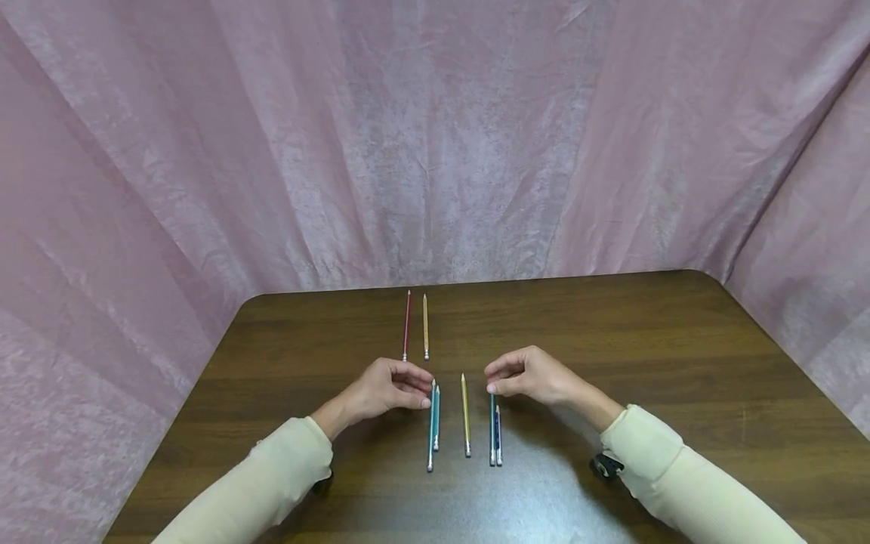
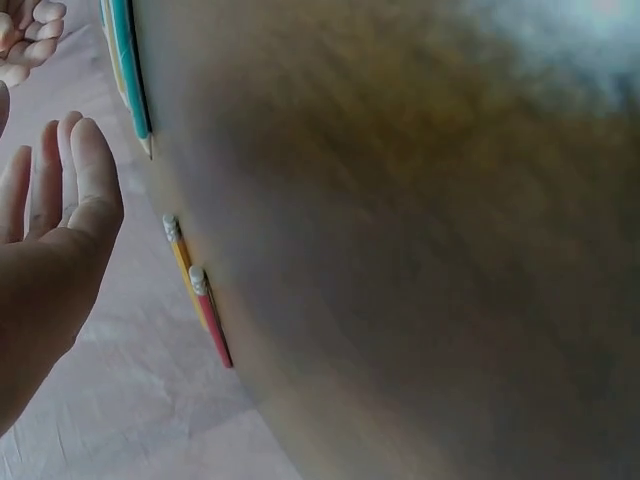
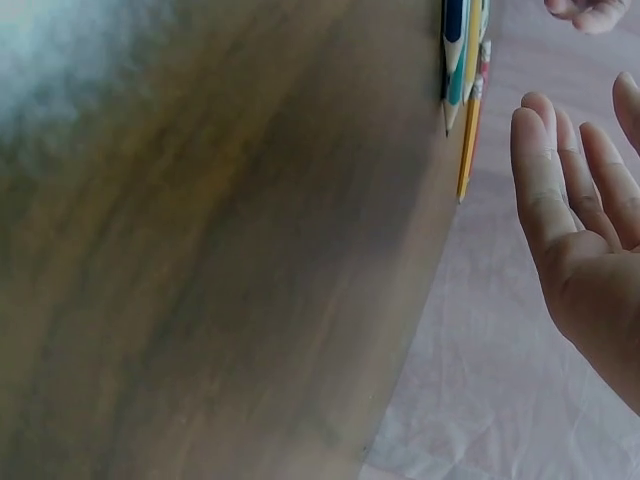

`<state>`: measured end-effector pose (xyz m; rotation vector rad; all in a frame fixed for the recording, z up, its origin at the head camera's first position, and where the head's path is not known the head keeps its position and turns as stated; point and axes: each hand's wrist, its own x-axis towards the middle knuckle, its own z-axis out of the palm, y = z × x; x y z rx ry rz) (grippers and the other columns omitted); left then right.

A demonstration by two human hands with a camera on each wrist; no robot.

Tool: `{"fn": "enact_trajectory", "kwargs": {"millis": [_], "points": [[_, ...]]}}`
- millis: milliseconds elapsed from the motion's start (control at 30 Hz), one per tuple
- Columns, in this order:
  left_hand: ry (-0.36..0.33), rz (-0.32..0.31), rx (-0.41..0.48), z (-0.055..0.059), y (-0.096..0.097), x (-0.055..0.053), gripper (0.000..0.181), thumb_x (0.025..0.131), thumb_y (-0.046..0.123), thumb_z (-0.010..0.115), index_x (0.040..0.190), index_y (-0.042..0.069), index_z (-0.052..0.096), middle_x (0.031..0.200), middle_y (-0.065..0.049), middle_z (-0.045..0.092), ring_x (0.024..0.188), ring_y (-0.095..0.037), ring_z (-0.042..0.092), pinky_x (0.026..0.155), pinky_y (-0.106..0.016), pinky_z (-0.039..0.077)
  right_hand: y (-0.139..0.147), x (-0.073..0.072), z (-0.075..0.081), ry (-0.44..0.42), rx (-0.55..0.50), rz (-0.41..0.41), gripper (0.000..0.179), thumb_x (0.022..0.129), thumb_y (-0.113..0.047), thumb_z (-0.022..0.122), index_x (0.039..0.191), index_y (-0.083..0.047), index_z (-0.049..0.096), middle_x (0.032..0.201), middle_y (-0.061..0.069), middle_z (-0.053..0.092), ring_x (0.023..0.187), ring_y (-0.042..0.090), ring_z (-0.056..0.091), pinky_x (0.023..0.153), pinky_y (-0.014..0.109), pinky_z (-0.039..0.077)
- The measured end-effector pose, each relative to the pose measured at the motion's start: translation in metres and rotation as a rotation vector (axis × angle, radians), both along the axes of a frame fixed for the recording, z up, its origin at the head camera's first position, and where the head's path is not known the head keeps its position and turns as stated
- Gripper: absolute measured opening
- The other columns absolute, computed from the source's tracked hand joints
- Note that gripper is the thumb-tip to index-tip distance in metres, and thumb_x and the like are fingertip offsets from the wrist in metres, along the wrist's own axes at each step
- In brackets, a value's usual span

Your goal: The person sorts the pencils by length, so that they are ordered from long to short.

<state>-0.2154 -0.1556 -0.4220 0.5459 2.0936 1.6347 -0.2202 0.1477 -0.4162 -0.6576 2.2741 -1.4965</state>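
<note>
Head view only: eraser end [image 1: 467,453] of the yellow pencil [image 1: 465,412] between loosely extended, empty hands [image 1: 389,387] [image 1: 535,375].

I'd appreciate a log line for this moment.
left hand: empty, near teal pencil pair; right hand: empty, near teal-navy pair; yellow pencil: between pairs

Yellow pencil [image 1: 465,415] splits the middle; narrow lane either side, bounded by teal pair [image 1: 431,434] left, teal-and-navy pair [image 1: 492,431] right. Red pencil [image 1: 407,325] and orange pencil [image 1: 425,329] obstruct just beyond left hand [image 1: 387,387]. Wide stretch of table [image 1: 612,332] beyond right hand [image 1: 533,374], up to curtain [image 1: 476,151].
</note>
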Motion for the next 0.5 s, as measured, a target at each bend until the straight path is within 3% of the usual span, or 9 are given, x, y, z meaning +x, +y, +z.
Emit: {"fn": "enact_trajectory", "kwargs": {"millis": [200,500], "points": [[-0.023,-0.016,-0.003,-0.0026,0.0007,0.0023,0.037,0.081,-0.011,0.076,0.113,-0.020,0.062,0.105,-0.030,0.069,0.089,-0.019,0.071,0.081,-0.029,0.060,-0.0022,0.0046,0.0003,0.007,0.028,0.018,0.033,0.089,-0.008,0.075,0.112,0.014,0.066,0.099,0.014,0.074,0.087,0.012,0.068,0.075,0.022,0.057],[-0.002,-0.008,-0.061,-0.0038,0.0010,0.0046,0.033,0.080,-0.007,0.078,0.110,-0.016,0.066,0.100,-0.022,0.072,0.087,-0.018,0.071,0.078,-0.027,0.060,-0.0071,0.0088,0.0005,0.012,0.053,0.034,0.032,0.088,-0.009,0.077,0.111,0.012,0.069,0.096,0.013,0.075,0.088,0.014,0.070,0.078,0.023,0.057]]}}
